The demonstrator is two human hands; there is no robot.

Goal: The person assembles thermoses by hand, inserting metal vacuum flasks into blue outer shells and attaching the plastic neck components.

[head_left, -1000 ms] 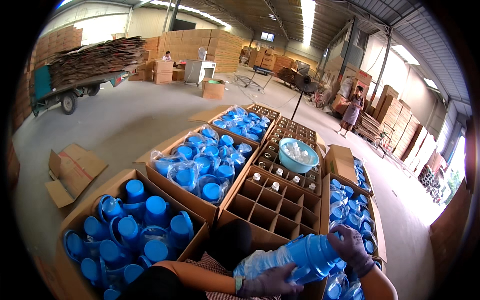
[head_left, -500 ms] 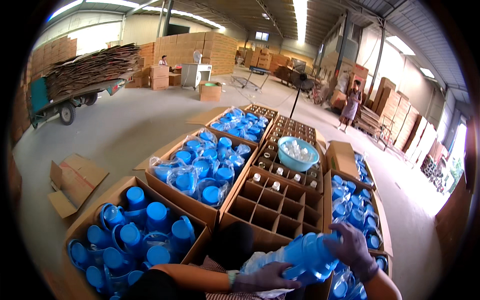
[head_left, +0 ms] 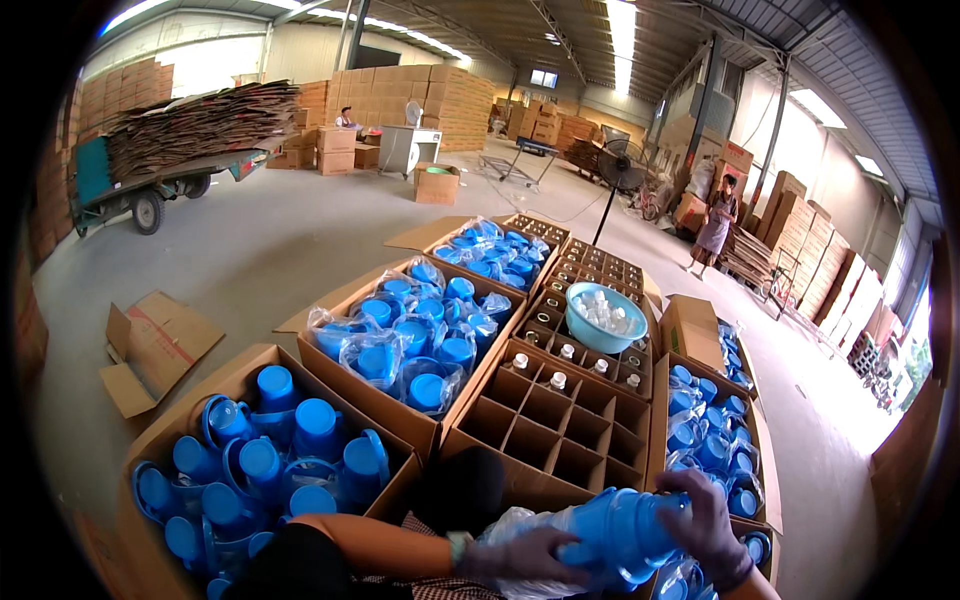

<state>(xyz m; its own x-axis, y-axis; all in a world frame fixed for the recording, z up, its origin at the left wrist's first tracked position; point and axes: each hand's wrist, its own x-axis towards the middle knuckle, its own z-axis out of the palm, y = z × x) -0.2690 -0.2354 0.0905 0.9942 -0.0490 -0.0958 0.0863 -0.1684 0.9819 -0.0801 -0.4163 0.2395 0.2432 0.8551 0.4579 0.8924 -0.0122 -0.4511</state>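
Observation:
In front of me lies a blue plastic thermos jug (head_left: 625, 527), tilted on its side, with a clear plastic bag around its left end. My left hand (head_left: 530, 557), in a dark glove, is closed on the jug's lower side; motion smears its fingers a little. Gloved as well, my right hand (head_left: 703, 525) wraps round the jug's right end. To my left, an open carton (head_left: 400, 430) holds several similar blue jugs (head_left: 262, 468) with handles. Beyond my hands stands a divided carton (head_left: 510, 478) with several white-capped pieces in its far cells.
Bagged blue jugs fill cartons ahead (head_left: 425, 390) and at right (head_left: 712, 440). A light-blue basin (head_left: 604, 335) of clear pieces rests on the divided cartons. A flattened carton (head_left: 160, 350) lies on the floor. Farther off are a fan (head_left: 621, 168), a loaded cart (head_left: 190, 150) and a standing person (head_left: 715, 222).
My view has shifted slightly, so the warehouse background sits a little to the right and lower. Both hands still hold the jug, which has moved a little lower, its right end tipped slightly.

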